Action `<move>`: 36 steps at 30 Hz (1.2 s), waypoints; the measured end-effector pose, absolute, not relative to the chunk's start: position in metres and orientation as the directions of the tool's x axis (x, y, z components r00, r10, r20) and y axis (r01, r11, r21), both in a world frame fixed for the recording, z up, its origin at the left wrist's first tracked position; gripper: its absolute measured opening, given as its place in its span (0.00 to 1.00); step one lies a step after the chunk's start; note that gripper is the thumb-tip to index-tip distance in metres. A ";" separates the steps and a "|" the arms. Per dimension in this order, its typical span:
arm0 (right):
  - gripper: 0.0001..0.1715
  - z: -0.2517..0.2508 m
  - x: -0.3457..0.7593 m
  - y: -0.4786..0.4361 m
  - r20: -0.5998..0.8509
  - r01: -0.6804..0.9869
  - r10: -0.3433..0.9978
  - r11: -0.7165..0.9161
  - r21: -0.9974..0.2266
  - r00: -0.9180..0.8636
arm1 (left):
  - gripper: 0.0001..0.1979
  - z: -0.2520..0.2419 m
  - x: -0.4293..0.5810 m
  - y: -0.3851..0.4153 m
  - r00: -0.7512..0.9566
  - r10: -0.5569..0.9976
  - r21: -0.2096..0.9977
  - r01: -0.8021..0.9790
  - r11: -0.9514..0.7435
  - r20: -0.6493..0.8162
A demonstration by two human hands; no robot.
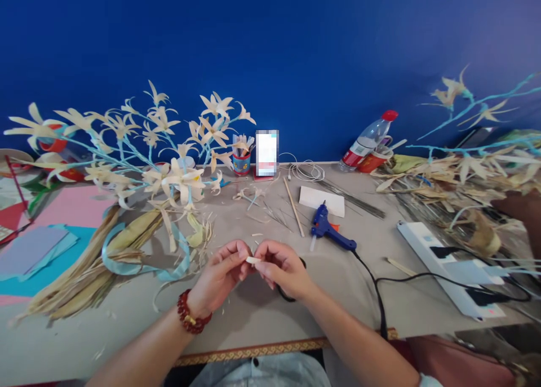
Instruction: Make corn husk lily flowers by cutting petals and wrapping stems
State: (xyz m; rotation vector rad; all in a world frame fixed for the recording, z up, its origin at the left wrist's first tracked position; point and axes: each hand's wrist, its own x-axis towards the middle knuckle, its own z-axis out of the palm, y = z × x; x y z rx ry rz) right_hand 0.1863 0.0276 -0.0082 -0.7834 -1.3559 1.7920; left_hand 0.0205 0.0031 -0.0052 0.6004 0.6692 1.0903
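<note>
Forearms [350, 325] end in 2 hands [224, 267] [284, 268] pinching a pale strip [253, 260], its long axis running nearly left-right.

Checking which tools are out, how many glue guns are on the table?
1: a blue glue gun, lying between the right hand and the white power strip. Another could be hidden under the dried pile at far right.

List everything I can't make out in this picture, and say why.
All in the head view:
Full length of the pale strip: partly covered by the left hand and right hand.
Black object: mostly hidden by the right hand.
Screen contents: blurred into blocks.
Flower branch: cut off by the right edge.
Bottle label: print too small.
</note>
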 end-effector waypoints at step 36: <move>0.11 -0.014 0.182 0.029 -0.125 -0.437 0.815 -0.425 -0.793 -0.566 | 0.05 -0.006 0.021 -0.003 0.281 0.952 0.848 -0.468 0.249 -0.124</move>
